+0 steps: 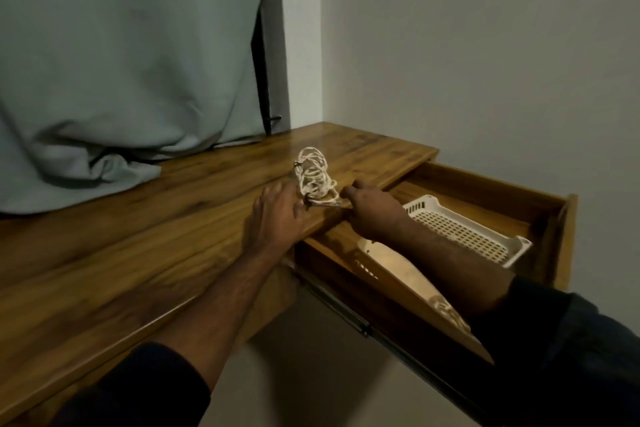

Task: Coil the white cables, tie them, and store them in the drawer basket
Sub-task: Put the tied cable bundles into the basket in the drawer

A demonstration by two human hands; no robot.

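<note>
A coiled white cable [314, 174] lies on the wooden desk top [138, 239], near the desk's front edge. My left hand [277, 215] presses on the near end of the coil with its fingers. My right hand [367, 210] pinches the same end from the right, where a dark tie or plug shows between both hands. To the right, the drawer [491, 191] stands pulled out. A white perforated basket [464, 229] sits inside it, partly hidden by my right forearm. Another pale bundle [446, 310] shows at the drawer's near end.
A grey cloth [121, 62] hangs over something tall at the back left and pools on the desk. A plain wall stands behind and to the right. The drawer's dark slide rail [346, 308] runs below its near side.
</note>
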